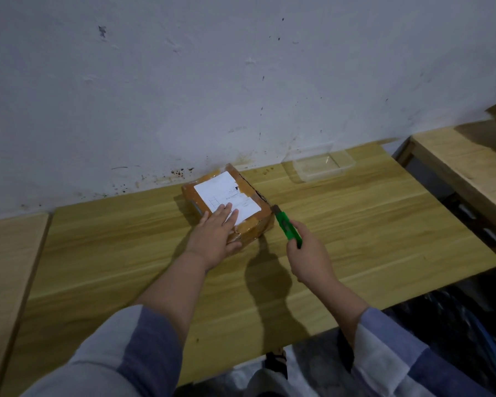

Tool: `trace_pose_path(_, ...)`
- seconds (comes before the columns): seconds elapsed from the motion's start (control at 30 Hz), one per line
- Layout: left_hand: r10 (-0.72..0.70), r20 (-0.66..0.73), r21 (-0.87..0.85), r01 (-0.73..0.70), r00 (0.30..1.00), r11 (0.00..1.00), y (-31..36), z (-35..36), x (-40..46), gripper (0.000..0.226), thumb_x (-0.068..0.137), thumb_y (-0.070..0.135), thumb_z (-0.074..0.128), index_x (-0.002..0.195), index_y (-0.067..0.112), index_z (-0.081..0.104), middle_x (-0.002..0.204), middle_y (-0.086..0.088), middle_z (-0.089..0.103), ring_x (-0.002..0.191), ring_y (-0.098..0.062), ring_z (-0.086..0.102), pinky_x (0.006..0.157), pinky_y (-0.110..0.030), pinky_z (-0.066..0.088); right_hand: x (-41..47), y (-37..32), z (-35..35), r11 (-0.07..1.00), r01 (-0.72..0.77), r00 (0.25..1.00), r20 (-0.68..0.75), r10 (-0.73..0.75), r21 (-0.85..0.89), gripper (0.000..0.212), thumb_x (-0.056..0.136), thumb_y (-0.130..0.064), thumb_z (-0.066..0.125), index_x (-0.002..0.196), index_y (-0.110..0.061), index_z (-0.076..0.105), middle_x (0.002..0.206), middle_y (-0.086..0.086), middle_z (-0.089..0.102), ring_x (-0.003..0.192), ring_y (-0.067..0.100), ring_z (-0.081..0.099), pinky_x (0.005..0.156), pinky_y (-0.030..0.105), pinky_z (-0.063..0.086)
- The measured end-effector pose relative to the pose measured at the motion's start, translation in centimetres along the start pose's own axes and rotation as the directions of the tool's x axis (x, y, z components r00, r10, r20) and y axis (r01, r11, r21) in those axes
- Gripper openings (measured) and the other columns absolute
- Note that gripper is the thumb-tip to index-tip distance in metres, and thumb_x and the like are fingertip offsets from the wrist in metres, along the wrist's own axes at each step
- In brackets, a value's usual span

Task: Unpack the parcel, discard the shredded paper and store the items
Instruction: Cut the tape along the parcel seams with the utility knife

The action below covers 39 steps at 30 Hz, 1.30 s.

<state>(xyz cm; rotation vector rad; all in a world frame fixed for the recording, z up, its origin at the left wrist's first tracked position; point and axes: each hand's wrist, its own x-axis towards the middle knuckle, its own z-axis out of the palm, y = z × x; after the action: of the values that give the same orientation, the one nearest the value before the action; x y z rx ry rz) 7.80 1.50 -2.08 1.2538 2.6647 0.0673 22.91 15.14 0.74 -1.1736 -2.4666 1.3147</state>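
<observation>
A brown taped cardboard parcel [226,204], white label on top, sits sealed at frame centre, angled on the wooden table.

A white shipping label [226,196] covers most of the top face of the taped cardboard parcel [249,222], but none of its print can be read: only faint grey lines, a small ruled box and a dark mark at its right edge show, and the left hand [215,236] lies over its near corner. No other text, brand or number is legible anywhere.
</observation>
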Motion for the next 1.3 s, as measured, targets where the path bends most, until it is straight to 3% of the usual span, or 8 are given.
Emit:
trace_pose_path(0.23,-0.132,-0.024,0.002,0.132,0.991,0.991,3.4,1.1,1.4,0.076,0.096,0.051,0.038,0.153,0.016,0.002,0.162,-0.005,-0.003,0.149,-0.021,-0.005,0.12,-0.041,0.004,-1.0,1.3,2.1,0.964,-0.102,0.995,0.011,0.102,0.245,0.049,0.092,-0.016,0.038,0.138,-0.033,0.04,0.095,0.003,0.059,0.074,0.023,0.053,0.068,0.041,0.051)
trace_pose_path(0.37,-0.113,-0.005,0.016,0.113,0.994,0.993,3.4,1.0,1.5,0.084,0.093,0.058,0.039,0.152,0.015,-0.002,0.162,-0.006,-0.006,0.149,-0.021,-0.006,0.12,-0.042,0.003,-0.8,1.1,2.2,0.93,-0.155,0.988,0.053,0.146,0.335,0.047,0.094,-0.015,0.037,0.137,-0.033,0.04,0.091,0.005,0.053,0.051,0.019,0.05,0.042,0.025,0.04)
trace_pose_path(0.47,-0.04,0.011,-0.004,0.04,0.999,0.999,2.4,0.6,1.1,0.089,0.09,0.056,0.046,0.152,0.015,-0.003,0.162,-0.004,-0.006,0.149,-0.019,-0.005,0.12,-0.04,0.002,-0.9,1.0,2.3,0.912,-0.155,0.988,0.054,0.145,0.379,0.047,0.095,-0.015,0.037,0.138,-0.033,0.039,0.091,0.005,0.053,0.045,0.017,0.048,0.037,0.024,0.037)
trace_pose_path(0.73,0.038,0.051,0.027,-0.04,0.998,0.999,1.3,0.3,1.1,0.093,0.088,0.042,0.059,0.152,0.013,-0.001,0.161,-0.005,-0.008,0.149,-0.019,-0.007,0.119,-0.037,0.004,-0.9,0.8,2.9,0.924,-0.121,0.992,0.022,0.122,0.361,0.045,0.095,-0.016,0.037,0.137,-0.034,0.041,0.093,0.003,0.055,0.054,0.018,0.05,0.046,0.027,0.043)
trace_pose_path(0.9,0.031,0.032,0.034,-0.032,0.999,0.999,1.7,0.4,1.0,0.092,0.088,0.041,0.06,0.152,0.013,0.0,0.162,-0.005,-0.006,0.149,-0.019,-0.005,0.12,-0.037,0.006,0.0,0.6,3.7,0.944,-0.104,0.994,-0.008,0.112,0.313,0.047,0.095,-0.018,0.037,0.141,-0.029,0.037,0.107,0.008,0.06,0.084,0.021,0.049,0.076,0.039,0.047)
trace_pose_path(1.0,0.015,0.019,0.039,-0.016,1.0,0.999,2.1,0.6,1.0,0.09,0.089,0.041,0.058,0.152,0.013,0.0,0.162,-0.006,-0.006,0.149,-0.019,-0.005,0.12,-0.037,0.005,0.4,0.2,3.6,0.924,-0.149,0.989,0.03,0.148,0.351,0.047,0.096,-0.018,0.036,0.141,-0.031,0.036,0.101,0.004,0.054,0.078,0.021,0.05,0.063,0.03,0.046)
trace_pose_path(1.1,0.002,0.008,0.07,-0.002,1.0,0.998,2.3,0.9,1.1,0.089,0.089,0.044,0.055,0.152,0.013,0.0,0.161,-0.007,-0.006,0.149,-0.02,-0.005,0.119,-0.037,0.006,0.2,-0.2,2.9,0.889,-0.195,0.981,0.086,0.174,0.414,0.048,0.098,-0.016,0.034,0.142,-0.035,0.033,0.085,0.002,0.053,0.049,0.016,0.045,0.039,0.023,0.037)
trace_pose_path(1.3,0.002,0.009,0.118,-0.003,1.0,0.993,2.3,1.0,1.1,0.089,0.09,0.047,0.052,0.152,0.012,-0.002,0.161,-0.007,-0.007,0.149,-0.021,-0.005,0.119,-0.038,0.007,-1.6,0.4,4.2,0.907,-0.16,0.987,0.092,0.134,0.39,0.048,0.099,-0.019,0.034,0.143,-0.039,0.03,0.086,-0.002,0.046,0.049,0.012,0.042,0.042,0.025,0.037)
